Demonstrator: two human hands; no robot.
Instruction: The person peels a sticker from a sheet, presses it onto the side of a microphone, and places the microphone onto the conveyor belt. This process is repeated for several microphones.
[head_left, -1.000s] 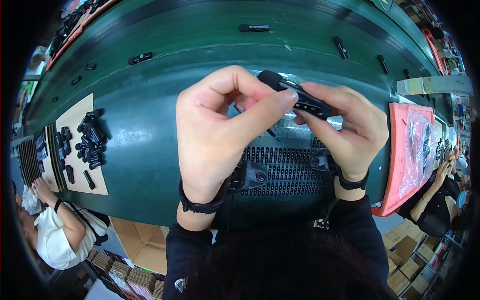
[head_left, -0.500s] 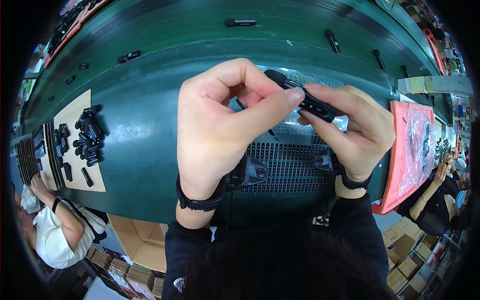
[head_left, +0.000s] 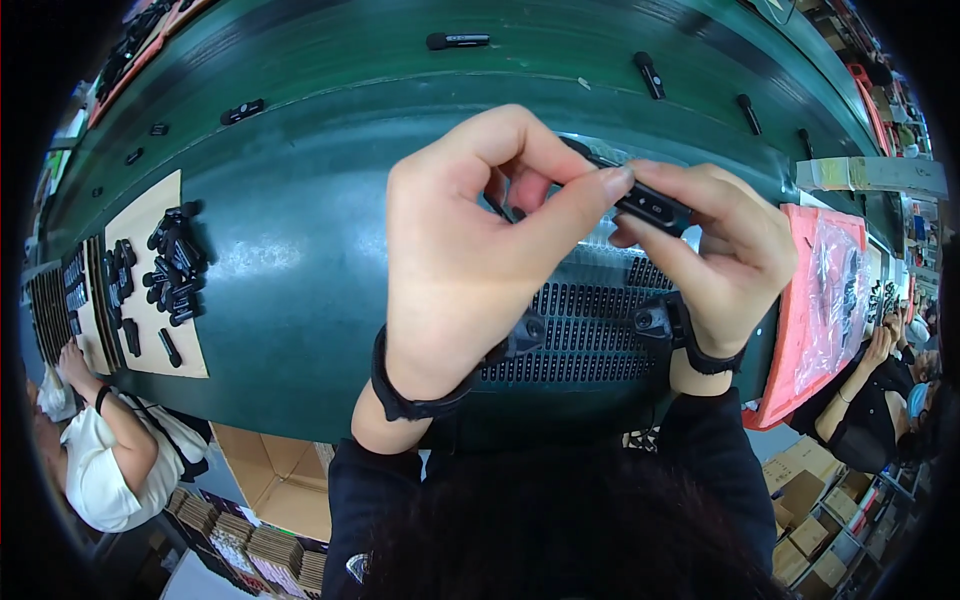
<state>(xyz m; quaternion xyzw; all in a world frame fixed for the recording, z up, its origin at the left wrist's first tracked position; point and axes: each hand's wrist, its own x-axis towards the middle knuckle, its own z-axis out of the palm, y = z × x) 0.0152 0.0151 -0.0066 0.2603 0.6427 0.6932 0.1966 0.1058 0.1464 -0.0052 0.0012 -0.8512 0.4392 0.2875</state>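
Both hands meet in front of me over the green table, around a small black microphone [head_left: 655, 208]. My right hand [head_left: 740, 235] pinches its far-right end between thumb and fingers. With its thumb and index finger, my left hand [head_left: 465, 245] presses on the microphone's middle; its foam-tipped end is partly hidden behind those fingers. Another thin dark thing shows in the left palm's hollow, too covered to make out. Under the hands lies a sheet [head_left: 590, 340] with rows of small black oblong pieces. A dark strap with a small black device circles each wrist.
Several microphones lie on the green belt [head_left: 330, 60] beyond, one dark microphone [head_left: 458, 41] near its middle. At left a cardboard sheet [head_left: 145, 240] bears a microphone pile. A pink foam tray [head_left: 795, 300] with clear plastic stands at right. Co-workers sit on both sides.
Both hands have shifted slightly right with the microphone, and my left fingers now cover more of its foam end. Microphones on the belt have drifted left.
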